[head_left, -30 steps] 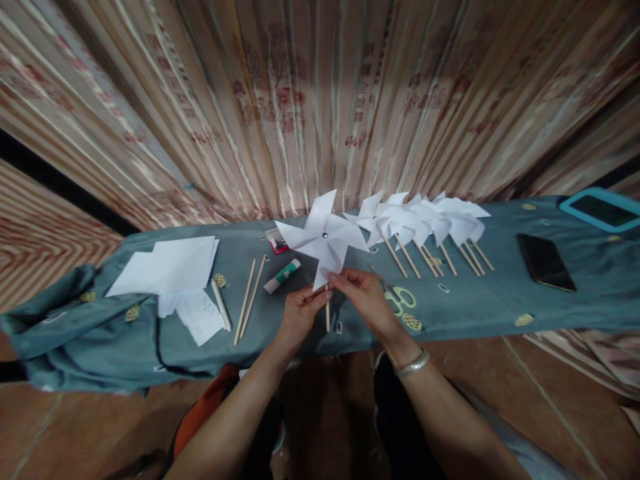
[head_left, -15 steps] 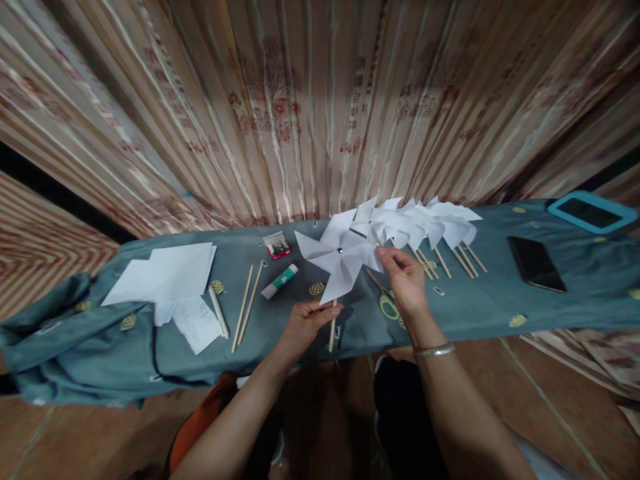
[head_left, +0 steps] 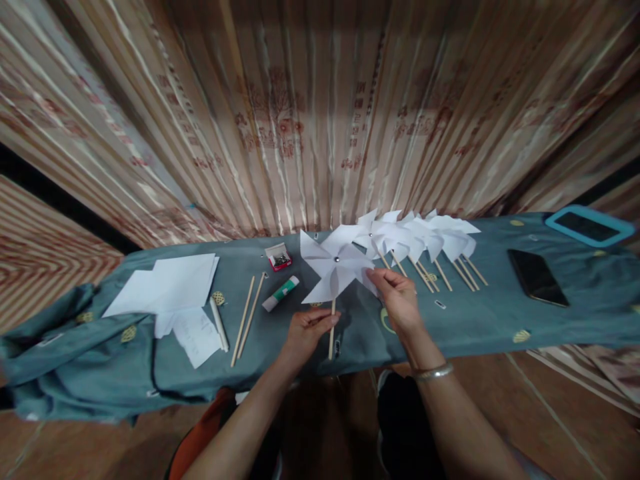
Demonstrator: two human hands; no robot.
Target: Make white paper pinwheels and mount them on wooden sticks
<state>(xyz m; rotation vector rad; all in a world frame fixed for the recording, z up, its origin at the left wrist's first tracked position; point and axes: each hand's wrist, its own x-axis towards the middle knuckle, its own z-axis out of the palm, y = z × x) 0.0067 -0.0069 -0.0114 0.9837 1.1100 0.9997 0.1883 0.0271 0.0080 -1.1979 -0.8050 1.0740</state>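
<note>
A white paper pinwheel with a shiny pin at its centre stands over the middle of the table. My left hand is closed around its wooden stick, just below the blades. My right hand, with a bangle at the wrist, pinches the tip of the pinwheel's right-hand blade between thumb and fingers. Scissors with a yellow-green handle lie partly hidden under that blade and beside my right hand. Several finished pinwheels overlap in a row behind and to the right.
Left of the pinwheel lie an open red box of pins, a glue stick, two wooden sticks, a white pen and paper sheets. At right are a black phone and a blue-framed tablet. A curtain hangs behind.
The pinwheel's blades have turned slightly, and my right hand has shifted a little left with the blade tip. My left hand keeps its hold on the stick. The camera view has tilted up slightly.
</note>
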